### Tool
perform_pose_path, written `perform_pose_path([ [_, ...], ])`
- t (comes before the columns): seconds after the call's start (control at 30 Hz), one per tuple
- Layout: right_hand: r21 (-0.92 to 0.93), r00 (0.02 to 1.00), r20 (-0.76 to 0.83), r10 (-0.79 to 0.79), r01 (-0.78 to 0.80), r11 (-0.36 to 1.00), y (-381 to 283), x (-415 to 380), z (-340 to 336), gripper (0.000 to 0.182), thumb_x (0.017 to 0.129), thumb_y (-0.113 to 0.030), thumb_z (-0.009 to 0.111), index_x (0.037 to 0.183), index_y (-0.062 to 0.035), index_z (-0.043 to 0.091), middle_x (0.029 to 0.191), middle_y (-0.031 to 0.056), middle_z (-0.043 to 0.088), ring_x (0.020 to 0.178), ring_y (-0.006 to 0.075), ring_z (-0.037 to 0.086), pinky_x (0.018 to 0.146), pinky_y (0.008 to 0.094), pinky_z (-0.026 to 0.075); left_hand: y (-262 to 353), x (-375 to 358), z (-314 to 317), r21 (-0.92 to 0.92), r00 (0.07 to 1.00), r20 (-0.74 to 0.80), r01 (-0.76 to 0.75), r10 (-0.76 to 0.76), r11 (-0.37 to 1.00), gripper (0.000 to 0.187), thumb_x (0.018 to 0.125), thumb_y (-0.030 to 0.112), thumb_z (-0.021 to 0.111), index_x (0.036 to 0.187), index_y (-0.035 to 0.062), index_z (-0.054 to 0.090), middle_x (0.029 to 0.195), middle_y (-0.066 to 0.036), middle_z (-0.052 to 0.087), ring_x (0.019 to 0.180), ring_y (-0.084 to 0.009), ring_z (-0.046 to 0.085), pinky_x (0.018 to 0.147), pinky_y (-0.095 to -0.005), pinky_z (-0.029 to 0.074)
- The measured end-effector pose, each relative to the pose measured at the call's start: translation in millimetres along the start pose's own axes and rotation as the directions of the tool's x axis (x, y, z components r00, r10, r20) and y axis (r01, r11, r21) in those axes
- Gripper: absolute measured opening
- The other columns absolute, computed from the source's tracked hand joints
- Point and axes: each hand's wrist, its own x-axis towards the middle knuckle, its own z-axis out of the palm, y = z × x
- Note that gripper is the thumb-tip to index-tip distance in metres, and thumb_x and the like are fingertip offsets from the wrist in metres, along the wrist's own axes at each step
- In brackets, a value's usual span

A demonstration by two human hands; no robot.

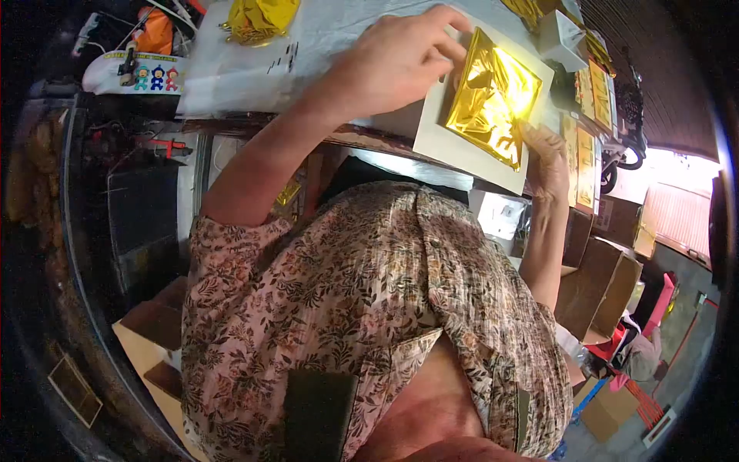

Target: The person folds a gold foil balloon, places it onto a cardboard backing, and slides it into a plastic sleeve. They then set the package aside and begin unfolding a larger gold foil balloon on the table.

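Observation:
A shiny gold foil packet (493, 96) lies flat on a white square board (431, 138), which sits at the table's near edge. My left hand (408, 65) hovers over the board's left side. Its fingers are bent and apart, with the tips beside the packet's upper left edge; nothing shows in them. At the packet's right edge, my right hand (546, 150) is closed on the foil near the lower right corner. Part of its fingers is hidden.
More gold foil (262, 17) rests on the plastic-covered table (323, 38) at the back left. A white container (560, 42) stands at the back right, near printed boxes (586, 165). Open cardboard boxes (596, 289) are at the right. Another person (643, 358) appears far right.

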Motion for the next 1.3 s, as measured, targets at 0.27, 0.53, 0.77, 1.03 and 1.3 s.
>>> perform_pose_path([
  [0.27, -0.038, 1.0, 0.019, 0.021, -0.021, 0.999, -2.4, -11.2, -3.9, 0.022, 0.093, -0.009, 0.069, 0.11, 0.0043, 0.073, 0.106, 0.0115, 0.075, 0.09, 0.015, 0.07, 0.081, 0.0273, 0.054, -43.6, -28.9, 47.0, -0.521, 0.971, -0.169, 0.057, -0.168, 0.852, 0.057, 0.082, 0.005, 0.072, 0.136, 0.0011, 0.057, 0.097, -0.014, 0.073, 0.089, -0.0196, 0.071, 0.081, -0.0342, 0.057],
  [0.53, -0.059, 0.998, 0.008, 0.063, -0.063, 0.996, 1.3, -19.4, -5.4, 0.024, 0.094, -0.01, 0.068, 0.112, 0.0063, 0.071, 0.103, 0.0123, 0.076, 0.084, 0.0158, 0.071, 0.077, 0.0273, 0.055, -57.9, -23.2, 53.4, -0.554, 0.965, 0.178, 0.259, -0.191, 0.792, 0.048, 0.089, 0.008, 0.069, 0.134, -0.0044, 0.056, 0.11, -0.011, 0.07, 0.104, -0.0152, 0.065, 0.087, -0.0307, 0.053],
  [0.77, -0.042, 0.993, -0.107, 0.051, -0.056, 0.998, -2.9, -20.6, -21.1, 0.015, 0.091, -0.008, 0.072, 0.098, 0.0054, 0.076, 0.085, 0.0109, 0.076, 0.068, 0.0127, 0.069, 0.065, 0.0251, 0.055, -32.4, -2.6, 47.1, -0.614, 0.838, 0.44, 0.543, -0.322, 0.573, 0.037, 0.095, 0.01, 0.067, 0.129, -0.0044, 0.059, 0.117, -0.009, 0.07, 0.102, -0.0121, 0.066, 0.084, -0.0302, 0.054],
  [1.03, -0.043, 0.976, -0.216, -0.015, 0.006, 0.999, -3.1, -32.9, -76.5, 0.015, 0.089, -0.01, 0.075, 0.096, 0.0032, 0.076, 0.079, 0.0053, 0.074, 0.059, 0.0057, 0.06, 0.054, 0.0204, 0.044, -34.8, 69.5, 87.1, -0.489, 0.889, 0.424, 0.387, -0.175, 0.782, 0.05, 0.092, 0.011, 0.074, 0.135, -0.0044, 0.055, 0.114, -0.01, 0.071, 0.102, -0.0149, 0.068, 0.087, -0.0287, 0.055],
  [1.3, 0.015, 0.955, -0.297, -0.006, 0.011, 1.0, 0.8, -38.0, -92.0, 0.012, 0.088, -0.005, 0.075, 0.096, 0.004, 0.077, 0.081, 0.0059, 0.075, 0.063, 0.0071, 0.064, 0.058, 0.0226, 0.05, -41.2, 286.2, 187.7, 0.504, 0.973, 0.146, -0.229, 0.18, 0.833, 0.025, 0.085, 0.036, 0.073, 0.095, 0.0136, 0.08, 0.091, -0.011, 0.075, 0.083, -0.0289, 0.072, 0.075, -0.0385, 0.055],
])
